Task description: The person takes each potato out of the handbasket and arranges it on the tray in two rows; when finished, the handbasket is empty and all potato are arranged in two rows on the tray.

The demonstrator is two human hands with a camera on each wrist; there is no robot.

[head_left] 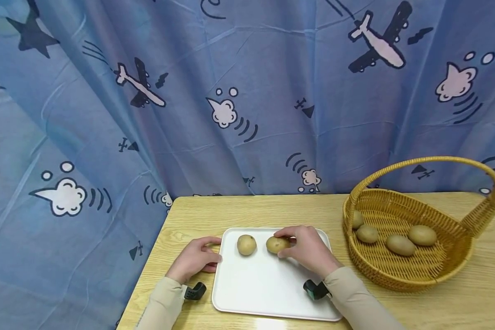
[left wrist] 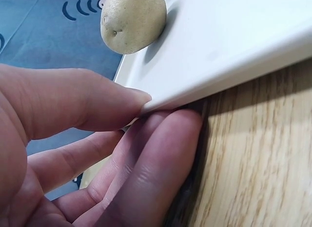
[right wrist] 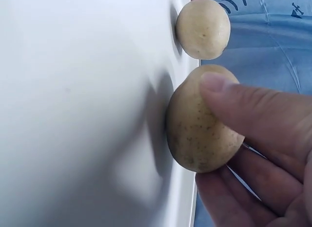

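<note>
Near the tray's (head_left: 264, 284) far edge, the right grip (head_left: 305, 250) pinched a potato (head_left: 275, 244), probably firm, light, best held mid-body; the left grip (head_left: 195, 258) held the tray's left edge.

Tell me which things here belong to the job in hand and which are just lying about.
In the job:
pinched potato, in the right hand
white tray, its edge held by the left hand
second potato, on the tray
probably the wicker basket and potatoes inside

Just around:
blue curtain, behind
wooden table, underneath

Tray (head_left: 264, 284) left of the basket (head_left: 408, 283) (four potatoes (head_left: 400, 245) inside).
</note>
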